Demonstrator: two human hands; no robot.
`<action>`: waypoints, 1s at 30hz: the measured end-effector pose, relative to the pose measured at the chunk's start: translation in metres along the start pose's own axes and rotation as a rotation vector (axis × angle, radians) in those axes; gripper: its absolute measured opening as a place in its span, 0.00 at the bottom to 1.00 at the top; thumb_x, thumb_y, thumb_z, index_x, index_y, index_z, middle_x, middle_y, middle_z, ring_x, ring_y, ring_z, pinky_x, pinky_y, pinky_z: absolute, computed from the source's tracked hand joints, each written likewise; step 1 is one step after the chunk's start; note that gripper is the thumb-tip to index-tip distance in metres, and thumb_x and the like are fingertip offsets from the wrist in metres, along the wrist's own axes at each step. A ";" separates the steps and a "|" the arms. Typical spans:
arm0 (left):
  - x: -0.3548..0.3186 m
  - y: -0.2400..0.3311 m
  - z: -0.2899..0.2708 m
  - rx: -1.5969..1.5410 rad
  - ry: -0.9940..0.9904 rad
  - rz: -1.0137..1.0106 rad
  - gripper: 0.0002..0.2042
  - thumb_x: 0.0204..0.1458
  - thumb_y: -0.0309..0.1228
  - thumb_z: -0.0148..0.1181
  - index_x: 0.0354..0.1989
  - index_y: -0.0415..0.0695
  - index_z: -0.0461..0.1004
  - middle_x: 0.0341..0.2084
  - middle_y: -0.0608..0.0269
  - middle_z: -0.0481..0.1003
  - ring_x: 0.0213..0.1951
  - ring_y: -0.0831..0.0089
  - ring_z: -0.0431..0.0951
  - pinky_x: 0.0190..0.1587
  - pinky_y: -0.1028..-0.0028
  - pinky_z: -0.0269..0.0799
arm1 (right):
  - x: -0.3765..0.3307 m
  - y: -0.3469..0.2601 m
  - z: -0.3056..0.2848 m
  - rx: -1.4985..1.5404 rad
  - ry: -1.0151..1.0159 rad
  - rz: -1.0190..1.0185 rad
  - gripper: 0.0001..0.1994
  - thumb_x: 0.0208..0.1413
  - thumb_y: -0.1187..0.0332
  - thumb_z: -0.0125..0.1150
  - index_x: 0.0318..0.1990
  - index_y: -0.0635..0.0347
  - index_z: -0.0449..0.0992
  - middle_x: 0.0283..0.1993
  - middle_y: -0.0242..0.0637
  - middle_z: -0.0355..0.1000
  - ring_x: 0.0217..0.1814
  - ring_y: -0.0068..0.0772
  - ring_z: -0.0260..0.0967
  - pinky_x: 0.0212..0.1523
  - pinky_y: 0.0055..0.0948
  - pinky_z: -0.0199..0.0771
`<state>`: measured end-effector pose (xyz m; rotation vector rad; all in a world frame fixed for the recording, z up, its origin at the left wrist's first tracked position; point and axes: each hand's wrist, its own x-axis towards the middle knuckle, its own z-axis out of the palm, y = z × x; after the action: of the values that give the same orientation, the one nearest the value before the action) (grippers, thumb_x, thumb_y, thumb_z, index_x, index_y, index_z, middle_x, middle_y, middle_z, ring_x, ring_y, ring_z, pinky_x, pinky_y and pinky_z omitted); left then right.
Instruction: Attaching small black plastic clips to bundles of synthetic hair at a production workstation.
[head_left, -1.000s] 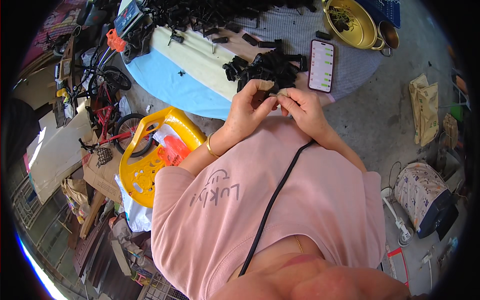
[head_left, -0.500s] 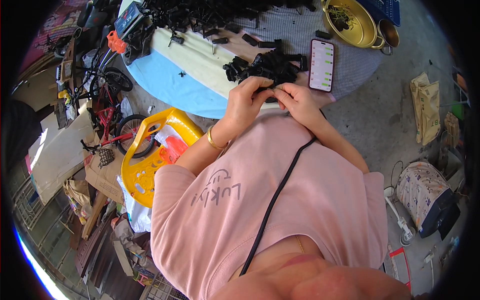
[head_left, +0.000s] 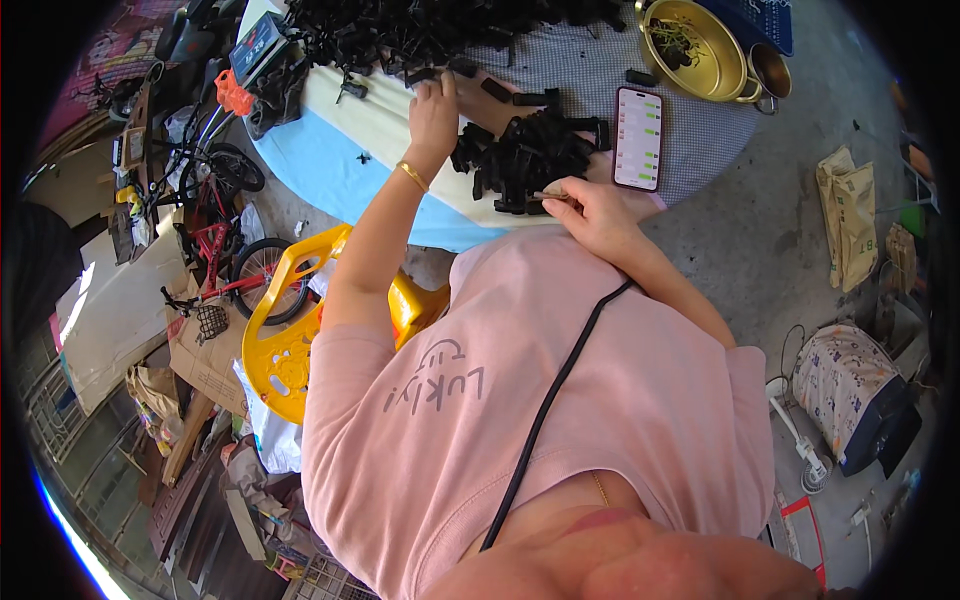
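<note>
My left hand (head_left: 434,118) reaches over the cloth-covered table to the near edge of a large heap of small black plastic parts (head_left: 390,35). Its fingers are stretched and slightly apart, with the tips by a loose black part (head_left: 420,76). At the table's near edge, my right hand (head_left: 596,215) is closed, thumb and forefinger together. Whatever lies in that pinch is too small to make out. Just beyond its fingertips lies a smaller pile of black parts (head_left: 530,150).
A phone (head_left: 637,140) with a lit screen lies right of the smaller pile. Behind it stand a gold-coloured basin (head_left: 730,85) with plant stems and a smaller metal pot (head_left: 770,68). A yellow plastic chair (head_left: 275,365) is at my left. A black cord (head_left: 550,400) crosses my shirt.
My hands were together at the table's near edge. The left has moved away, forward and left to the large heap. The right stays near the edge, by the smaller pile.
</note>
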<state>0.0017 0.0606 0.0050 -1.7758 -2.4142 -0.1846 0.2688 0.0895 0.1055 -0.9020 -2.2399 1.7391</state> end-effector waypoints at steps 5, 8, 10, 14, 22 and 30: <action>0.000 -0.004 -0.001 0.089 -0.039 0.089 0.17 0.39 0.24 0.55 0.41 0.40 0.66 0.34 0.60 0.70 0.40 0.60 0.68 0.36 0.62 0.63 | 0.001 0.003 0.000 0.027 0.061 -0.087 0.10 0.48 0.69 0.58 0.38 0.64 0.72 0.22 0.34 0.68 0.21 0.21 0.62 0.22 0.22 0.62; 0.001 0.026 -0.047 -0.619 0.099 -0.073 0.16 0.43 0.22 0.54 0.43 0.39 0.65 0.32 0.56 0.73 0.30 0.66 0.74 0.31 0.73 0.69 | 0.003 -0.007 -0.003 -0.061 0.078 -0.072 0.12 0.45 0.70 0.61 0.38 0.63 0.72 0.20 0.32 0.66 0.21 0.19 0.61 0.22 0.19 0.62; -0.013 0.050 -0.069 -0.993 -0.093 -0.208 0.16 0.45 0.22 0.53 0.44 0.38 0.64 0.32 0.57 0.73 0.30 0.70 0.74 0.31 0.76 0.68 | 0.007 -0.011 -0.002 -0.025 0.194 -0.091 0.13 0.42 0.71 0.65 0.37 0.62 0.73 0.21 0.30 0.66 0.21 0.17 0.61 0.22 0.17 0.62; -0.034 0.088 -0.104 -1.660 -0.438 -0.413 0.18 0.48 0.21 0.52 0.48 0.33 0.60 0.30 0.60 0.72 0.27 0.78 0.72 0.29 0.82 0.69 | 0.012 -0.016 -0.001 0.013 0.310 -0.222 0.14 0.41 0.73 0.66 0.38 0.62 0.72 0.22 0.29 0.66 0.22 0.17 0.62 0.23 0.16 0.64; -0.056 0.093 -0.131 -1.697 -0.509 -0.204 0.25 0.48 0.20 0.53 0.55 0.34 0.55 0.41 0.58 0.69 0.39 0.75 0.72 0.40 0.77 0.70 | 0.012 -0.005 -0.002 0.487 0.276 0.031 0.10 0.44 0.73 0.64 0.33 0.62 0.69 0.29 0.26 0.67 0.31 0.14 0.63 0.32 0.14 0.66; -0.063 0.105 -0.140 -1.635 -0.405 -0.223 0.19 0.51 0.18 0.47 0.52 0.34 0.55 0.41 0.59 0.69 0.35 0.79 0.72 0.34 0.82 0.68 | 0.011 -0.003 -0.004 0.578 0.147 0.103 0.07 0.50 0.70 0.59 0.32 0.61 0.69 0.23 0.24 0.64 0.22 0.10 0.55 0.21 0.11 0.55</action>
<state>0.1258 0.0071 0.1325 -1.8671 -2.7911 -2.6196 0.2608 0.0982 0.1068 -0.9699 -1.4873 2.1128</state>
